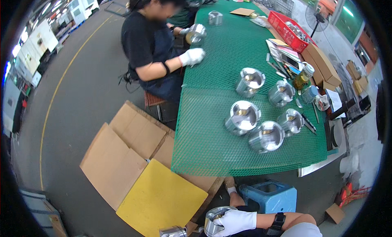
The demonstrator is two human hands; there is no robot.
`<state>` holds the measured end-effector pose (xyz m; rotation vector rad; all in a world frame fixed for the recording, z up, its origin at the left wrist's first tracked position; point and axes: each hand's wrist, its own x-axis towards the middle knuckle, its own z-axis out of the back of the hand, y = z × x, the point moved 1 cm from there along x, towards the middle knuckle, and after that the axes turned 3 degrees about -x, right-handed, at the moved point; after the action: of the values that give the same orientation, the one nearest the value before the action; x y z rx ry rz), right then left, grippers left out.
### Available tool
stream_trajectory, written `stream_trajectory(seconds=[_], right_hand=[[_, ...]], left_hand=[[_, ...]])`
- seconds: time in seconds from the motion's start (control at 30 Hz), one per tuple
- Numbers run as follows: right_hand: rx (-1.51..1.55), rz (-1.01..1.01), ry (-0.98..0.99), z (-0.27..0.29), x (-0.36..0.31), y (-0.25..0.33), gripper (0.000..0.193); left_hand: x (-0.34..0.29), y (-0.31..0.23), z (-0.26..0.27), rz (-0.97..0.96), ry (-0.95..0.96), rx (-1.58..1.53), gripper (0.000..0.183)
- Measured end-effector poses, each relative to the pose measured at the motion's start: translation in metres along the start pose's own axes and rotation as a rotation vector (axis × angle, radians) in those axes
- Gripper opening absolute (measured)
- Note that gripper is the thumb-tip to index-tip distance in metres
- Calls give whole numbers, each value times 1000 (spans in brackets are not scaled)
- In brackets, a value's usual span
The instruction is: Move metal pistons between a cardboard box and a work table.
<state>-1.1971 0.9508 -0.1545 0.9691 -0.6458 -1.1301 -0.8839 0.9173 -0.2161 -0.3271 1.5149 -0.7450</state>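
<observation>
One metal piston (pixel 210 224) sits low, nearer than the blue stool (pixel 267 198), right hand (pixel 237 222) grip clamped on its side, likely to steady it, left hand out of view; five more pistons (pixel 267 138) stand on green mesh (pixel 204 149), probably against scratches, co-worker's gloved hand (pixel 192 57) beyond.

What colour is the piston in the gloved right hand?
The piston in the right hand is silvery grey; it shows best in the head view.

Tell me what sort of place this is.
Probably a factory workshop: shiny metal pistons stand on a long bench covered in green mesh, and large pale machines line the left side.
</observation>
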Motion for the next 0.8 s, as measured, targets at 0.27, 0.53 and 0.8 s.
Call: stream_trajectory(seconds=[0.27, 0.53, 0.8], right_hand=[[-77, -271, -57, 132, -95, -5, 42], [-104, -547, -102, 224, -189, -18, 46], [-38, -727, -175, 319, -249, -17, 45]], left_hand=[[11, -219, -156, -1195, -102, 1080, 33], [106, -384, -352, -1232, -234, 1371, 32], [186, -413, -429, -891, -183, 1610, 42]])
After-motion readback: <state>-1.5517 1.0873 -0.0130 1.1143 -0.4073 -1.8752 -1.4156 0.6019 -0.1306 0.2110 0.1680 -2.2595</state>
